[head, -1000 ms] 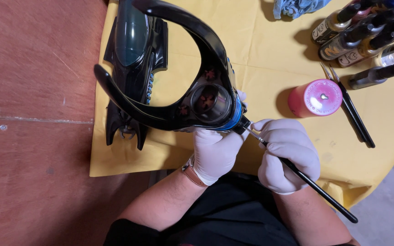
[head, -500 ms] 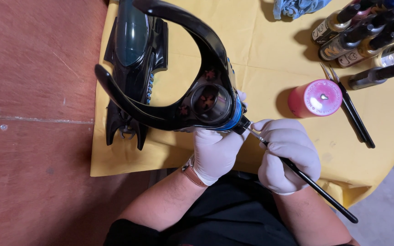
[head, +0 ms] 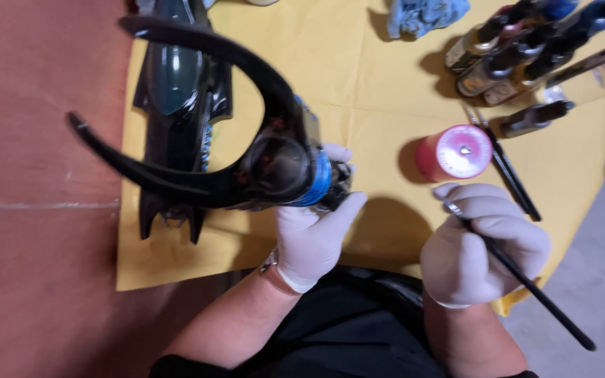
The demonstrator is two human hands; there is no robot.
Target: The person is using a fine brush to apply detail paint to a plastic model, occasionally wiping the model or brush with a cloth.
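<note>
- We hold a black crescent-shaped model part (head: 197, 168) in our left hand (head: 313, 234), white glove on; fingers wrapped tight round its hub end, w/ two long curved horns sweeping up & out to the left; a blue band (head: 320, 183) shows at the hub, just above the fingertips
- The part sits raised above the yellow cloth (head: 365, 77), approx. centre-left of view, overlapping a dark glossy model body (head: 176, 91) that lies flat on the cloth behind it
- Our right hand (head: 481, 241), also gloved, is clenched on a thin black paintbrush (head: 526, 283); handle runs down & right past the wrist; metal ferrule (head: 453, 208) pokes out by the forefinger; bristle tip too small to make out
- The 2 hands are well apart; brush isn't touching the part
- Pink-topped round pot (head: 456, 154) stands on the cloth just above the right hand, near but not touching; can't tell what's inside
- Two more dark brushes (head: 509, 171) lie side by side just right of the pot
- Cluster of small paint bottles (head: 505, 59) lies at top right; blue rag (head: 425, 15) at the top edge
- Cloth covers part of a reddish-brown surface (head: 36, 210), bare on the left
- Black clothing (head: 358, 322) shows betw. our forearms at the bottom
</note>
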